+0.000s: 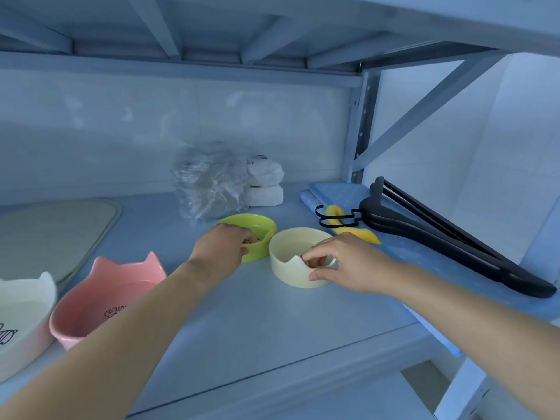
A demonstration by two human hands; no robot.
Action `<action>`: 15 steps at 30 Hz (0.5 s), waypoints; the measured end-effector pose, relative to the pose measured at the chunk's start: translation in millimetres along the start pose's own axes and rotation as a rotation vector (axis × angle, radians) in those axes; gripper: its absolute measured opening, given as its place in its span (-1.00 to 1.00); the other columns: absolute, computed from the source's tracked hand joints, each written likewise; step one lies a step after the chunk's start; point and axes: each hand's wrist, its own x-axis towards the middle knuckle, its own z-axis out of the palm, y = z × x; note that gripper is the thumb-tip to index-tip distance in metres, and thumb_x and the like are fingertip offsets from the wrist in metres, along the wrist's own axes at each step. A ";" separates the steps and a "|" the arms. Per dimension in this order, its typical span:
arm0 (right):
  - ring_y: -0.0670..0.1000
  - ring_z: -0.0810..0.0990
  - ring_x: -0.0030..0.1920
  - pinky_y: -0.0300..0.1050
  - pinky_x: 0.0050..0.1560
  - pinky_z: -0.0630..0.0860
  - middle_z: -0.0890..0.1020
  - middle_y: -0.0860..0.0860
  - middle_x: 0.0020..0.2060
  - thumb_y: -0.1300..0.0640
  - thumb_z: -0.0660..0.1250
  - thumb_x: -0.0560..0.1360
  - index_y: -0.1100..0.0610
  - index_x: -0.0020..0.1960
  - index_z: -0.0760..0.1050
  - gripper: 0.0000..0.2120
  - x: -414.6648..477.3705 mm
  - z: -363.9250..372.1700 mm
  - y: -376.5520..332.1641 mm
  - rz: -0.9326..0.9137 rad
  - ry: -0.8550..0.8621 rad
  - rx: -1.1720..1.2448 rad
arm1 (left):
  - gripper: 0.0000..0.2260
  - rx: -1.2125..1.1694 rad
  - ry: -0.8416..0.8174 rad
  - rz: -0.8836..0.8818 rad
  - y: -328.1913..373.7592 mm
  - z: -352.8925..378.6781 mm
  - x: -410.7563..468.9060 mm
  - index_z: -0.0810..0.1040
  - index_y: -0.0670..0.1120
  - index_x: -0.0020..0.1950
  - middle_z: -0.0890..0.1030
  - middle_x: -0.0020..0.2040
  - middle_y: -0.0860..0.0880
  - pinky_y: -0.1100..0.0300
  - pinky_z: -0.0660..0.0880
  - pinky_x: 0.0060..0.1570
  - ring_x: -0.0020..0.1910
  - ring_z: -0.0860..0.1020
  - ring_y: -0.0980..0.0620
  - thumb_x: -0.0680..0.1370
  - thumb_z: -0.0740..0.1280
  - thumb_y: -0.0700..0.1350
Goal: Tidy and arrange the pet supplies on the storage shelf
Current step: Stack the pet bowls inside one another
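Observation:
Two cat-ear pet bowls stand side by side in the middle of the shelf. My left hand grips the near rim of the green bowl, fingers inside it. My right hand pinches the near rim of the cream bowl, thumb outside, fingers inside. The two bowls almost touch. At the front left sit a pink cat-ear bowl and a white bowl with a fish-bone drawing, partly cut off by the frame edge.
A grey-green mat lies at the back left. A crumpled clear plastic bag and folded white pads stand at the back. Black hangers and a yellow item rest on a blue dotted mat at the right.

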 end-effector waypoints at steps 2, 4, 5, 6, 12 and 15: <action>-0.13 0.53 -0.21 -0.12 -0.08 0.48 0.57 -0.17 -0.29 0.11 0.43 0.42 0.02 -0.12 0.59 -0.95 4.9 -0.3 0.5 -0.006 -0.018 0.001 | -0.77 -0.007 -0.015 0.001 -3.5 -2.6 1.0 0.54 0.08 0.17 0.57 0.12 0.04 0.15 0.45 -0.02 0.10 0.49 -0.03 0.55 0.26 -0.14; -0.11 0.53 -0.22 -0.10 -0.09 0.49 0.58 -0.16 -0.30 0.11 0.42 0.43 0.03 -0.13 0.59 -0.96 9.9 0.1 0.4 -0.012 -0.032 0.001 | -0.77 -0.010 -0.026 -0.006 -7.0 -4.7 1.3 0.54 0.06 0.17 0.57 0.13 0.04 0.16 0.45 -0.02 0.09 0.49 -0.02 0.55 0.26 -0.15; -0.11 0.53 -0.22 -0.09 -0.09 0.49 0.58 -0.16 -0.30 0.11 0.42 0.43 0.04 -0.14 0.58 -0.97 12.1 0.5 0.6 -0.010 -0.036 0.002 | -0.77 -0.008 -0.029 -0.013 -8.4 -5.5 1.1 0.54 0.06 0.16 0.57 0.12 0.04 0.16 0.45 -0.04 0.07 0.49 -0.01 0.55 0.27 -0.16; -0.11 0.54 -0.22 -0.09 -0.09 0.49 0.57 -0.16 -0.30 0.11 0.42 0.43 0.04 -0.14 0.58 -0.97 14.0 1.0 1.0 -0.010 -0.039 0.006 | -0.77 -0.006 -0.030 -0.019 -9.7 -6.1 0.7 0.55 0.06 0.16 0.57 0.12 0.04 0.17 0.45 -0.06 0.05 0.49 0.00 0.55 0.27 -0.17; -0.12 0.56 -0.19 -0.12 -0.07 0.50 0.57 -0.18 -0.29 0.11 0.43 0.42 0.00 -0.09 0.61 -0.92 21.8 3.8 2.8 0.000 -0.026 0.033 | -0.76 -0.025 -0.030 -0.049 -18.7 -8.8 -1.5 0.55 0.06 0.16 0.56 0.15 0.04 0.15 0.48 0.03 0.11 0.50 0.00 0.54 0.28 -0.18; -0.06 0.54 -0.21 -0.05 -0.09 0.50 0.53 -0.16 -0.34 0.12 0.41 0.44 0.09 -0.19 0.55 -0.93 27.2 8.2 1.9 -0.018 0.001 -0.016 | -0.75 -0.005 -0.026 -0.067 -21.3 -8.6 -2.4 0.54 0.06 0.16 0.57 0.13 0.03 0.16 0.47 0.01 0.03 0.50 0.02 0.54 0.26 -0.20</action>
